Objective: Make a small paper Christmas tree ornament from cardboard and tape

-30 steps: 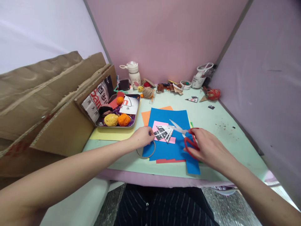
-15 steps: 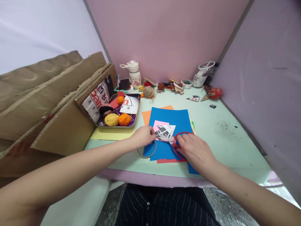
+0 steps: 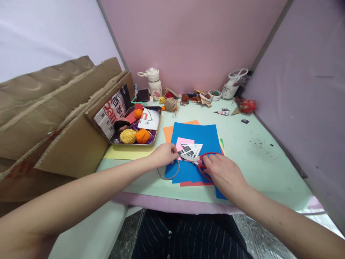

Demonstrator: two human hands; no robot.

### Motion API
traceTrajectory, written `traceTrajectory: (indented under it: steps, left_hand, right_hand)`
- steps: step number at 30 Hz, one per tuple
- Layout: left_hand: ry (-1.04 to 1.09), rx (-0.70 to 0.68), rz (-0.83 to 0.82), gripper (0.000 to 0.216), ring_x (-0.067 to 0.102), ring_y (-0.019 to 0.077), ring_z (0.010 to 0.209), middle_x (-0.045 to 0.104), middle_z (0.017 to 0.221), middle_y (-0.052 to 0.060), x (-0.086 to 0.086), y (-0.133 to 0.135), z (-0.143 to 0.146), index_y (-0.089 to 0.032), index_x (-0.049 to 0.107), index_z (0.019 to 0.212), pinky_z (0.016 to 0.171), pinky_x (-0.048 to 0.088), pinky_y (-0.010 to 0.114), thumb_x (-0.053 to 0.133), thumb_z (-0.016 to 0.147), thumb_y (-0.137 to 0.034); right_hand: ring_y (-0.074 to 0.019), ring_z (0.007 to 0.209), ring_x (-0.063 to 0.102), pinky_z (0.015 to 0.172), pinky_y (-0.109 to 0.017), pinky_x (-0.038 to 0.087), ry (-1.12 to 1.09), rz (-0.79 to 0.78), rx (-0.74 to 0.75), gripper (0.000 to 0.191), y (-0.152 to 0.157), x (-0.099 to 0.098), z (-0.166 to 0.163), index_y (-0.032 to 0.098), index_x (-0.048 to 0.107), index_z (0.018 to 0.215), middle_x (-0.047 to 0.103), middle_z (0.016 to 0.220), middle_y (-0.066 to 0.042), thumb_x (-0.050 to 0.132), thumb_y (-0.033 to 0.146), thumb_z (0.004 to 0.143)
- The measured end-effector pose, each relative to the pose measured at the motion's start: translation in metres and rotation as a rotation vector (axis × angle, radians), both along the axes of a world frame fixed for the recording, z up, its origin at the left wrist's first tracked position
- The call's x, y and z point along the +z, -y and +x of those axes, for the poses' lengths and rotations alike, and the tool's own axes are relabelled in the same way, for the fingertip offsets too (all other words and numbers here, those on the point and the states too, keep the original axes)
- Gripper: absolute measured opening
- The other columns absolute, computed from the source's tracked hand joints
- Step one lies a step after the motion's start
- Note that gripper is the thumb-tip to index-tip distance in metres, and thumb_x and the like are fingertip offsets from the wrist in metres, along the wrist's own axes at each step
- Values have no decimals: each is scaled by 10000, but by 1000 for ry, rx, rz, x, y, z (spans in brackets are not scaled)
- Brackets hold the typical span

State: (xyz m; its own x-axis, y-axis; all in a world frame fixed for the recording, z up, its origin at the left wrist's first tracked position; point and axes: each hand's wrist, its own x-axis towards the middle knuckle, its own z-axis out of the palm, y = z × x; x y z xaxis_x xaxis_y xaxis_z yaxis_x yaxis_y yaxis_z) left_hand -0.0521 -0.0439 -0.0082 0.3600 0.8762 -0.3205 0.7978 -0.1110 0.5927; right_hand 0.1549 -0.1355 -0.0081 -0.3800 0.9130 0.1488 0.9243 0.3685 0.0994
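My left hand [image 3: 165, 154] is closed in a pinch at the left corner of a printed white paper triangle [image 3: 192, 148]. In my right hand [image 3: 222, 167] are red-handled scissors [image 3: 201, 166], with fingers through the loops and the blades pointing left along the triangle's lower edge. The blades partly hide the paper there. Beneath the triangle are a small pink sheet [image 3: 182, 141] and a larger blue sheet [image 3: 196, 131]. A thin ring [image 3: 178, 173], like a nearly used-up tape roll, is just below my left hand; whether the hand touches it is hidden.
At the left, a tray [image 3: 134, 145] holds yarn balls and paper, beside leaning cardboard [image 3: 71, 138]. Along the back wall are a bottle [image 3: 155, 88], yarn balls [image 3: 170, 104] and a white container [image 3: 229, 90]. Paper scraps [image 3: 222, 112] lie at the right back.
The paper triangle and the scissors blades have shifted very slightly against each other near the lower edge. Both hands keep their hold, and the view has moved a little.
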Motion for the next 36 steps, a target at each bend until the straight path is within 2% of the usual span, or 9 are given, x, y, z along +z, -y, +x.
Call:
traceTrajectory:
  steps: [7, 10, 13, 16, 18, 21, 25, 32, 36]
  left_hand:
    - [295, 27, -140, 177, 536, 118, 530, 573, 524, -28, 21, -1, -14, -174, 581, 767, 535, 393, 219, 574, 723, -345]
    - [383, 99, -123, 198, 523, 103, 538, 565, 565, -24, 28, 1, -22, -172, 576, 797, 512, 369, 203, 574, 738, -361]
    - [408, 144, -158, 210, 505, 92, 523, 566, 578, -24, 22, 5, -25, -174, 574, 799, 490, 349, 195, 585, 734, -374]
    - [440, 147, -236, 224, 498, 91, 512, 561, 553, -29, 8, 9, -23, -167, 571, 773, 510, 362, 203, 611, 712, -379]
    - [465, 128, -295, 234, 491, 93, 504, 549, 527, -34, -2, 12, -21, -163, 570, 766, 525, 368, 210, 620, 702, -383]
    - [475, 117, -322, 244, 485, 95, 504, 546, 525, -33, -11, 16, -19, -161, 572, 770, 555, 388, 226, 617, 704, -391]
    - [431, 129, -290, 261, 494, 106, 519, 541, 540, -26, -12, 18, -18, -156, 581, 772, 550, 384, 233, 606, 706, -406]
    - [470, 155, -327, 223, 463, 92, 494, 531, 525, -37, -14, 18, -18, -164, 578, 765, 497, 330, 212, 592, 713, -380]
    - [452, 162, -311, 199, 447, 87, 488, 526, 524, -41, -15, 17, -18, -167, 582, 746, 491, 317, 209, 588, 714, -362]
  right_hand:
    - [-227, 884, 597, 662, -310, 422, -174, -65, -83, 228, -3, 6, 38, 189, 579, 1034, 650, 961, -89, 424, 300, 908]
    - [-251, 880, 599, 632, -319, 412, -184, -39, -336, 335, -7, 2, 77, 188, 561, 1081, 642, 998, -100, 411, 427, 901]
    - [-262, 787, 593, 579, -325, 385, -96, -133, -492, 372, -10, -7, 108, 150, 593, 1016, 622, 891, -129, 395, 440, 894]
    - [-263, 760, 581, 585, -338, 394, -40, -173, -530, 338, -12, -9, 115, 128, 618, 904, 608, 841, -133, 410, 394, 886]
    - [-278, 830, 574, 654, -365, 424, -38, -78, -462, 307, -13, -4, 105, 128, 623, 919, 617, 888, -136, 407, 345, 893]
    - [-280, 1012, 530, 824, -400, 431, -132, 62, -163, 295, -18, 11, 71, 133, 600, 1071, 605, 1074, -141, 390, 262, 910]
    - [-220, 1043, 519, 849, -351, 444, -227, -82, 316, 323, -31, 14, 16, 183, 556, 1177, 577, 1141, -103, 364, 179, 917]
    - [-201, 913, 527, 759, -328, 435, -118, -157, 402, 360, -49, -15, -22, 176, 527, 1210, 592, 1016, -95, 384, 128, 883]
    - [-206, 932, 518, 777, -332, 432, -124, -167, 399, 359, -49, -15, -23, 175, 531, 1197, 582, 1046, -98, 376, 117, 878]
